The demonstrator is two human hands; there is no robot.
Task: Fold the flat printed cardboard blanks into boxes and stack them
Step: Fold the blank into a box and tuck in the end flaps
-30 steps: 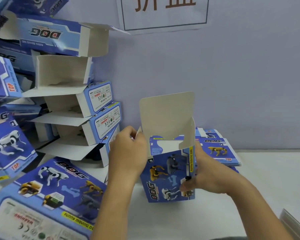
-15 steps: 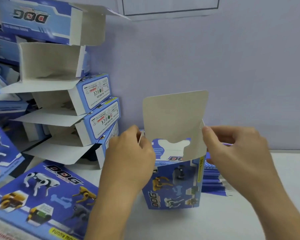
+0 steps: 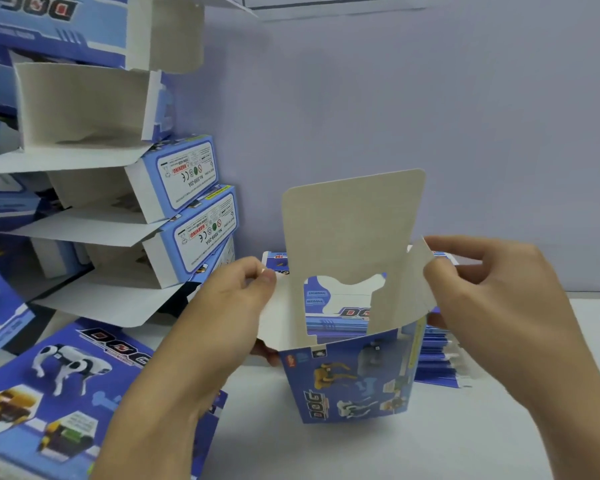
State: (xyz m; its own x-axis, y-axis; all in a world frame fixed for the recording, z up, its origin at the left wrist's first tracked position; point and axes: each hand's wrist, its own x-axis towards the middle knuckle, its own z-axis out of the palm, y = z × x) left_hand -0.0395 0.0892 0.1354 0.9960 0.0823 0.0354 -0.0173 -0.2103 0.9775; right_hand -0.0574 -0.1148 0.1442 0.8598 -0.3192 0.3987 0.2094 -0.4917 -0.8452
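Item: box [image 3: 350, 379], blue printed, half formed. It stood upright on the white table [image 3: 499, 427], open end up, just in front of the pile of flat blanks [image 3: 440, 358].

Left hand [image 3: 222, 317]: thumb and fingers pinched the left side flap [image 3: 278, 313], which was splayed outward from the box.

Right hand [image 3: 492, 299]: fingertips pinched the right side flap [image 3: 409, 292], lifted and tilted inward over the box.

Tall lid flap [image 3: 354, 230]: stood straight up at the back of the box, grey side toward me, untouched.

Handling note: I judged both side flaps should go down level before the lid flap, creased along their scored lines, or the lid's tuck would snag.

Edges and room: the stack of folded boxes [image 3: 174, 202] stood well to the left of the box, its loose flaps jutting out; a printed sheet [image 3: 66, 375] lay near the box on the left. Bare table lay in front and to the right of the box.
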